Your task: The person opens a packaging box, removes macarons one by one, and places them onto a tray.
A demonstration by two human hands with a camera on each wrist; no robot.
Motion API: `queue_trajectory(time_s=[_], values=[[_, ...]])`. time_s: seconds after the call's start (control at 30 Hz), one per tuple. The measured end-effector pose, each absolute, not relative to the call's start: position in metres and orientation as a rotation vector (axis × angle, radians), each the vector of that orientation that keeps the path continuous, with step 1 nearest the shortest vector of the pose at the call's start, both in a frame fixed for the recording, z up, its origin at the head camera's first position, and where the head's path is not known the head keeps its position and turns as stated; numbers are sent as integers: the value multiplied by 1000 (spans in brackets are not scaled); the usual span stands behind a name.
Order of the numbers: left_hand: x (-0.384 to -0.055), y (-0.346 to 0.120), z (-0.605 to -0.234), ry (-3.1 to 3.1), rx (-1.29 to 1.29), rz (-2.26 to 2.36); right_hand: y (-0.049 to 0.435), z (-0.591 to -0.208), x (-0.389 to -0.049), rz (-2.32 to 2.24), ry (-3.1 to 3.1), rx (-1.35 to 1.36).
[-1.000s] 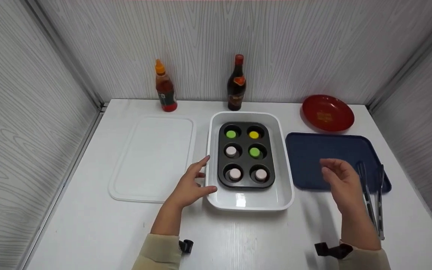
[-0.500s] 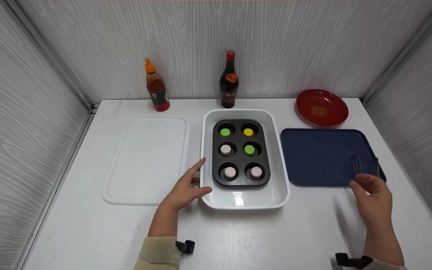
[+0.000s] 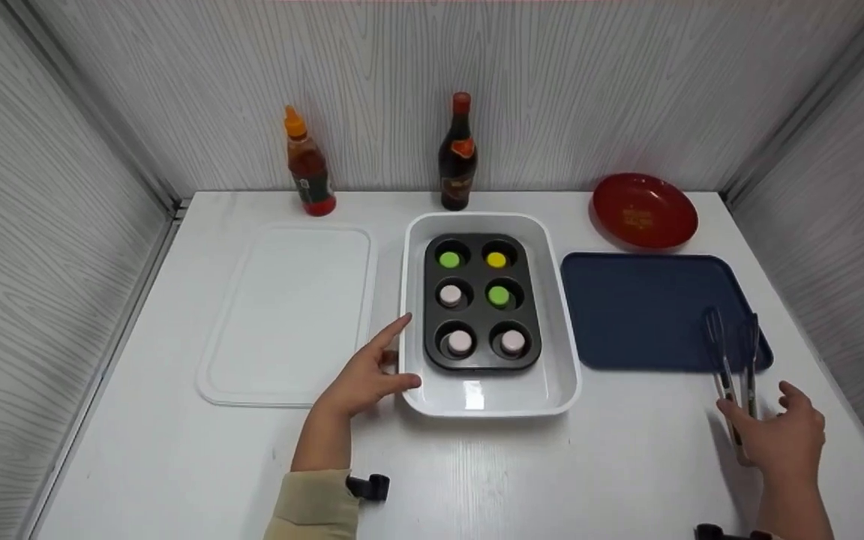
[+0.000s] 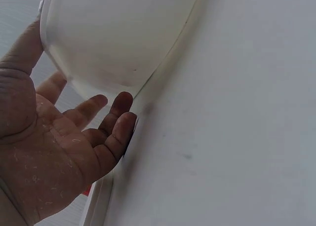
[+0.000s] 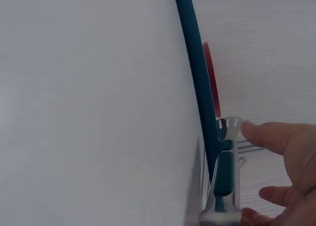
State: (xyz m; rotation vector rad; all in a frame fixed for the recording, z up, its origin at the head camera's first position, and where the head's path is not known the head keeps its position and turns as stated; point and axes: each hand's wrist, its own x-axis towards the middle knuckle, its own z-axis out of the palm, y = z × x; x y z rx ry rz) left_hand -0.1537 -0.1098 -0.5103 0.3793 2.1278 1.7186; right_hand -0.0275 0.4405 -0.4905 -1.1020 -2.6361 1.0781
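Observation:
My left hand [image 3: 361, 382] is at the left wall of a deep white baking dish [image 3: 477, 401], thumb over the rim and index finger along it. In the left wrist view its other fingers lie loosely bent against the dish's outer wall. Inside the dish is a dark muffin pan [image 3: 478, 319], with a small green, yellow or pale pink disc in each cup. My right hand [image 3: 784, 435] is spread around the handle end of metal tongs [image 3: 716, 341], thumb on their left. In the right wrist view, the fingers stand close beside the tongs [image 5: 224, 174].
The tongs' tips overlie a dark blue tray [image 3: 627, 307]. A red bowl [image 3: 646, 214] stands behind it. A white cutting board [image 3: 289, 315] lies on the left. A sauce bottle [image 3: 310, 176] and a dark bottle [image 3: 458, 161] stand by the back wall.
My right hand has moved right and back toward me, from over the blue tray to the tongs' handles, and its fingers have spread. My left hand stays at the dish.

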Motion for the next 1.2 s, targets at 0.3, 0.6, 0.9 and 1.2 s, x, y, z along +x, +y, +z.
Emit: queue_trajectory(time_s=[0.3,0.6,0.9,1.2], values=[[-156,-115,-509,2061,433,1736,448,-500,-22,1094,-2781,-1099],[-155,-117,-514,1979,465,1789,450,-500,-25,1021,-2820,-1064],[-155,-116,-518,1966,466,1838,447,-492,-26,1011,-2733,-1124],[-154,-115,-521,1897,482,1907,430,-482,-31,949,-2682,-1022]])
